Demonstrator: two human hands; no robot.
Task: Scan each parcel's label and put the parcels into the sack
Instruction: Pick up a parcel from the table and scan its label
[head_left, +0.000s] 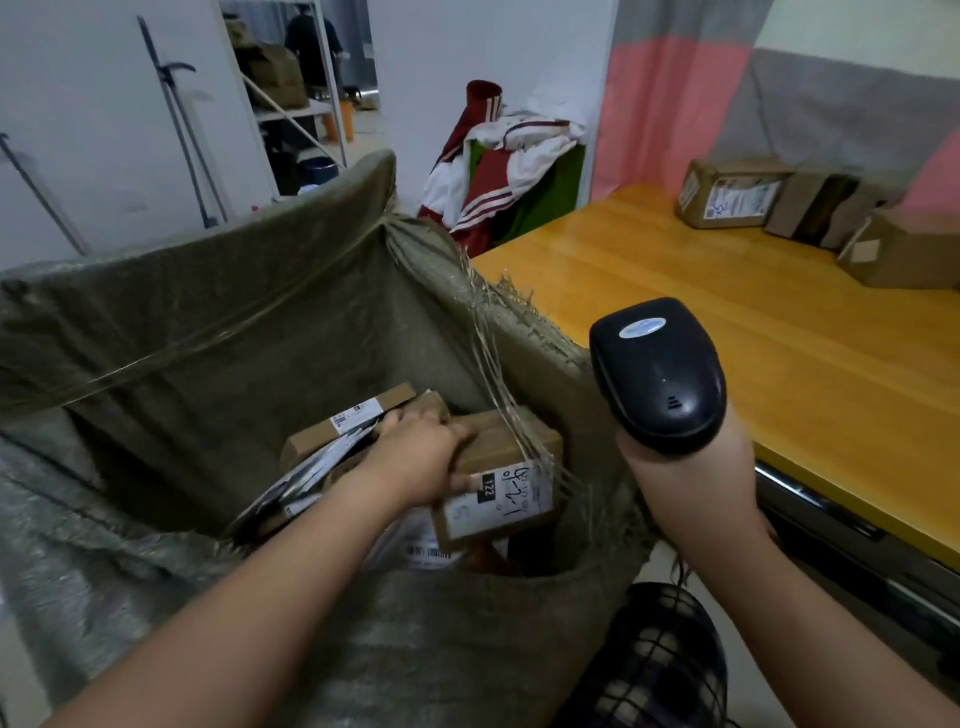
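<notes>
Left hand (421, 457) grips parcel (501, 478) inside sack (208, 332), long axis toward viewer; right hand (691, 467) grips scanner (657, 374), surface-side.

A yellow wooden table (727, 322) is on my right. Behind it hangs a pink and grey cloth curtain (675, 104). A messy heap of red and white striped clothes (498, 171) lies on a green box (550, 197) in the corner. On my left is a plain white wall (78, 130), and thin grey metal poles (176, 135) lean on it. Through the doorway I see a white shelf (296, 111) with a big brown bag (275, 73) on it. A person in a dark top (311, 47) stands far back. A dark blue round bucket (318, 170) sits on the floor there. Black checked cloth (660, 660) is down by me.
</notes>
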